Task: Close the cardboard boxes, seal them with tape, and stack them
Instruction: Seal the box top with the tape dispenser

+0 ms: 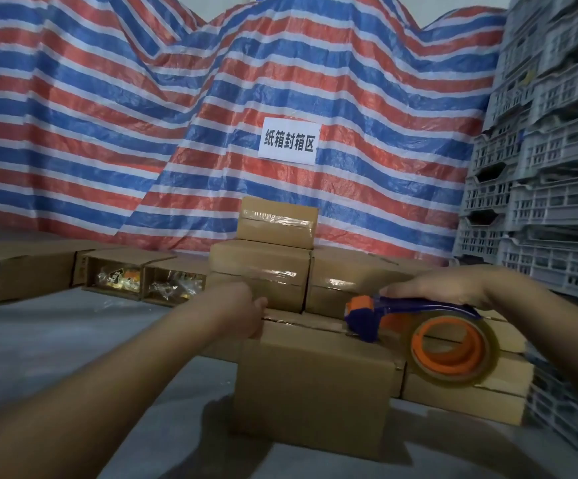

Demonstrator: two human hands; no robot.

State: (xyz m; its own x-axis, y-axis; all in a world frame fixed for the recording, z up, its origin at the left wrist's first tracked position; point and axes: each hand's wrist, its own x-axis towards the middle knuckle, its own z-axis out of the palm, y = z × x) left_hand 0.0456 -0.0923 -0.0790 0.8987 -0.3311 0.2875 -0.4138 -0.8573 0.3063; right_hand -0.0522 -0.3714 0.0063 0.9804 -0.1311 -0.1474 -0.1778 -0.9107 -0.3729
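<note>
So there's a closed cardboard box (315,382) sitting on the grey floor (56,340) right in front of the person. The left hand (246,311) grabs its far left top corner, fingers curled over the edge. The right hand (443,283) is wrapped round the handle of a blue and orange tape dispenser (419,326), whose front end sits on the box top near the seam, clear roll hanging off to the right. Behind it is a stack of taped boxes (277,250), one small box on top. Off to the left, open boxes (115,274) lie on their sides showing bagged stuff inside. Striped tarp (108,115) with a paper sign (287,141) in back, grey crates (550,167) on the right
</note>
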